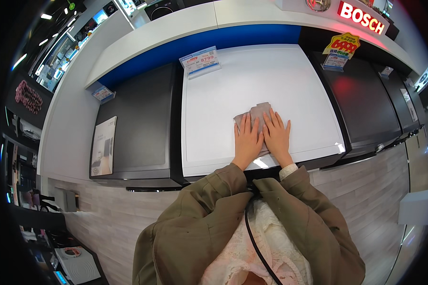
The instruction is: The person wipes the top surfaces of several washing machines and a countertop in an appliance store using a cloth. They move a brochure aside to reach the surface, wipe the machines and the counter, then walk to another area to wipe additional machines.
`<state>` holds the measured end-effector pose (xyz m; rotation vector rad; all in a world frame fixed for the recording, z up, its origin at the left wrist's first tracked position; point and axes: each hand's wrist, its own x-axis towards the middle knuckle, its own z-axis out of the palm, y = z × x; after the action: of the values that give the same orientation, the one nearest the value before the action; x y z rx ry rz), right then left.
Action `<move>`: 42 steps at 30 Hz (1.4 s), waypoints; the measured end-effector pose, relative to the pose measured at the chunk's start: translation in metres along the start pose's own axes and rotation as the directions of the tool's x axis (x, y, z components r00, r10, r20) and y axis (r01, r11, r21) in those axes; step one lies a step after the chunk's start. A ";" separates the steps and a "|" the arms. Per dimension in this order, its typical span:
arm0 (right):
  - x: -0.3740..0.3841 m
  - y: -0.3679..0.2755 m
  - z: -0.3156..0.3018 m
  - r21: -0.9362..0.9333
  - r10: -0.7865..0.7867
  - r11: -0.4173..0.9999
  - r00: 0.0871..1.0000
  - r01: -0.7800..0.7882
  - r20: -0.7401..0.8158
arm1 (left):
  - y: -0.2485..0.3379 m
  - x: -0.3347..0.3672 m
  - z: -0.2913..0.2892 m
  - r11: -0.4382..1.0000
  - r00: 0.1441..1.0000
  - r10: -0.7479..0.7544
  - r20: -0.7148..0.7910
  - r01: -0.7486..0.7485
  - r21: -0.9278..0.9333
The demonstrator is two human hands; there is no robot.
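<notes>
Two hands [248, 142] [277, 136], one cloth [260, 110], one sign [201, 62] on one white machine [214, 118]; left of it, one dark machine [142, 109], one booklet [103, 147].

1. Left hand [247, 142], right hand [277, 138]: bare.
2. Jacket [185, 242]: olive-brown, loose, open at front; long sleeves [214, 184], seams visible.
3. Cream cuff [288, 171] showing past right jacket sleeve.
4. Inner top [283, 237]: cream, lacy texture, pinkish tint lower down.
5. Cable [252, 235]: black, thin, down chest.
</notes>
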<state>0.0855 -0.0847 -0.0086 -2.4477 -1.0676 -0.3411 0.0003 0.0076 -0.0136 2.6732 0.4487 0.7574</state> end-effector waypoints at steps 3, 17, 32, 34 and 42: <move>0.000 0.001 0.002 -0.003 -0.001 1.000 1.000 0.001 0.002 | 0.000 -0.001 0.000 1.000 1.000 0.001 -0.007 -0.001 -0.001; 0.000 -0.002 -0.001 0.006 -0.019 1.000 0.998 0.020 -0.064 | -0.001 -0.001 0.000 1.000 1.000 0.006 -0.001 -0.006 0.006; 0.000 -0.002 -0.002 0.021 -0.017 1.000 0.998 0.018 -0.055 | 0.001 0.000 -0.001 1.000 1.000 -0.006 -0.001 0.006 -0.011; 0.000 -0.001 -0.001 0.027 -0.019 0.999 0.998 0.020 -0.060 | 0.001 0.000 -0.002 1.000 1.000 -0.007 0.001 0.007 -0.008; 0.001 -0.001 -0.001 0.019 -0.022 1.000 0.998 0.023 -0.060 | 0.001 0.001 -0.002 1.000 1.000 -0.009 -0.002 0.009 0.002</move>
<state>0.0848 -0.0839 -0.0071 -2.3942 -1.0688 -0.4068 0.0003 0.0070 -0.0116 2.6712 0.4621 0.7575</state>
